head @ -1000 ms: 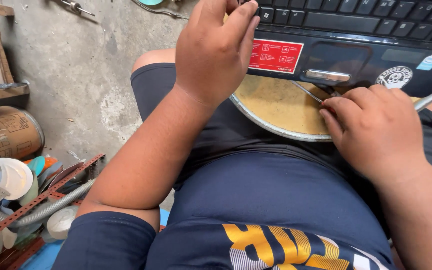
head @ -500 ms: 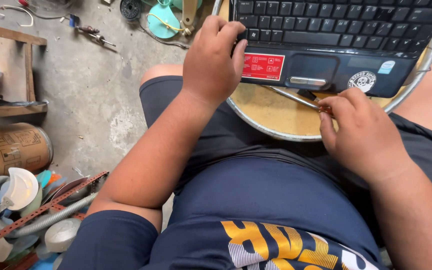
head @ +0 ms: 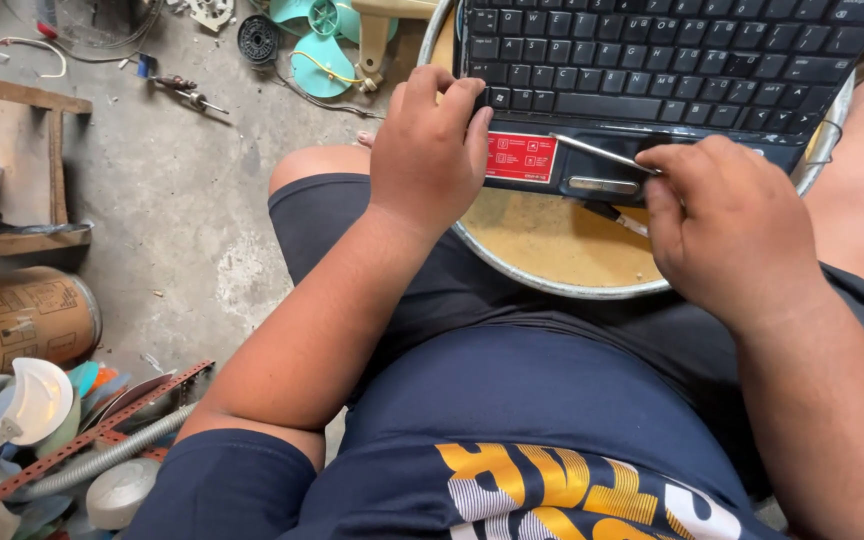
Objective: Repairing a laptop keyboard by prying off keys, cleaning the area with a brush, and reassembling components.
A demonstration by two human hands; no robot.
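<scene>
I observe a black laptop (head: 652,70) lying open on a round metal tray (head: 552,285) across the person's lap; I take the laptop as my reference. My left hand (head: 430,150) is clamped over the laptop's near-left corner, fingers curled onto the lowest key row, just left of a red sticker (head: 520,156) on the palm rest. My right hand (head: 727,225) sits at the laptop's near edge, right of the sticker, fingers pinched on a thin metal tool (head: 602,153) whose tip lies on the palm rest above the touchpad buttons. A second slim tool (head: 617,218) rests on the tray just below the laptop's front edge. Left of the laptop, on the concrete floor (head: 152,200), lie a teal fan blade (head: 317,45), a cardboard drum (head: 17,320) and a grey hose (head: 72,465).
</scene>
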